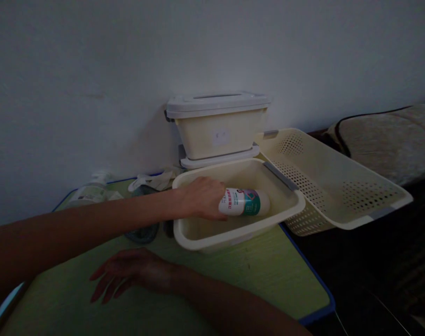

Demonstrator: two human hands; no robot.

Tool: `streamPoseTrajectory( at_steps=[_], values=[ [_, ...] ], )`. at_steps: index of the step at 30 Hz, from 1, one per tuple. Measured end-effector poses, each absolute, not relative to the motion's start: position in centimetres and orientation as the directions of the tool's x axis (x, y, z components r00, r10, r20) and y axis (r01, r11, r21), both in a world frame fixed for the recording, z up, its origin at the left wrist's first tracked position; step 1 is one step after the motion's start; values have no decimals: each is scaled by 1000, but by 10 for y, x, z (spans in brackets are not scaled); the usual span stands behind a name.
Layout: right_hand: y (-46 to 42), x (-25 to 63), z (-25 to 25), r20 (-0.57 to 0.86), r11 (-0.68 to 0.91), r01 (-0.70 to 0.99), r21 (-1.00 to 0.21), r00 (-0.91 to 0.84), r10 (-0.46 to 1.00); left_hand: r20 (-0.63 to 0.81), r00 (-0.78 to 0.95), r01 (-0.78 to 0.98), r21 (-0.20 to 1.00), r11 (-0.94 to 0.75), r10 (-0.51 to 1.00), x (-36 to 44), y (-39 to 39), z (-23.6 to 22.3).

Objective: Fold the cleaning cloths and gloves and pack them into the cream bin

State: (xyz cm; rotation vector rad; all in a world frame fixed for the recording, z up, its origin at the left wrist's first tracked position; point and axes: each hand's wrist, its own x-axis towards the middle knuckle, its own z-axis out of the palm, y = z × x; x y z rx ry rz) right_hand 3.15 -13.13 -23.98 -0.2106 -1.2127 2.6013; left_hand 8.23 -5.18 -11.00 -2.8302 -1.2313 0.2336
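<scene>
My left hand (203, 198) reaches over the rim of a cream plastic bin (238, 238) and is closed around one end of a white bottle (244, 202). The bottle lies sideways inside the bin, with red writing and a teal label facing me. How the fingers wrap it is partly hidden behind the back of the hand. My right hand (131, 273) is over the green table (268, 270), left of the bin's front, its fingers spread and holding nothing.
Behind the bin, a cream lidded box (219, 128) sits on a grey lid against the wall. A perforated basket (324, 177) stands to the right, near a beige cushion (391, 135). A clear pump bottle (89, 191) and a dark bluish item (142, 234) lie around my left forearm.
</scene>
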Motion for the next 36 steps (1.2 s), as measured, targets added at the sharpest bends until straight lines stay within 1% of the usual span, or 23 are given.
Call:
streamPoseTrajectory(
  at_steps=[5, 8, 11, 14, 17, 20, 23, 26, 31, 36],
  values=[
    [-132, 33, -236, -16, -610, -184, -771, -952, 307, -115, 659, 744, -45, -667, 743, 78, -48, -123],
    [-131, 31, -237, -46, -605, -152, -781, -953, 299, -131, 652, 747, -56, -662, 747, 77, -49, -124],
    [-130, 29, -239, -66, -595, -130, -793, -953, 296, -144, 664, 723, -122, -679, 733, 80, -50, -122],
    [-130, 29, -241, -42, -591, -154, -792, -951, 305, -125, 715, 650, -244, -720, 688, 84, -51, -121],
    [-131, 30, -243, -10, -593, -186, -784, -950, 312, -172, 704, 626, -309, -717, 689, 86, -50, -122],
    [-131, 29, -244, -15, -593, -180, -785, -951, 308, -225, 678, 640, -287, -713, 700, 86, -50, -123],
    [-131, 28, -243, -44, -592, -148, -793, -953, 298, -258, 661, 665, -234, -709, 705, 85, -50, -124],
    [-132, 31, -241, -40, -601, -167, -782, -948, 315, -295, 630, 697, -193, -690, 719, 85, -49, -124],
    [-134, 33, -240, -4, -591, -200, -782, -945, 326, -321, 626, 687, -204, -697, 711, 84, -44, -128],
    [-133, 32, -241, -28, -578, -190, -794, -938, 347, -339, 582, 723, -200, -661, 739, 86, -44, -128]
  ],
)
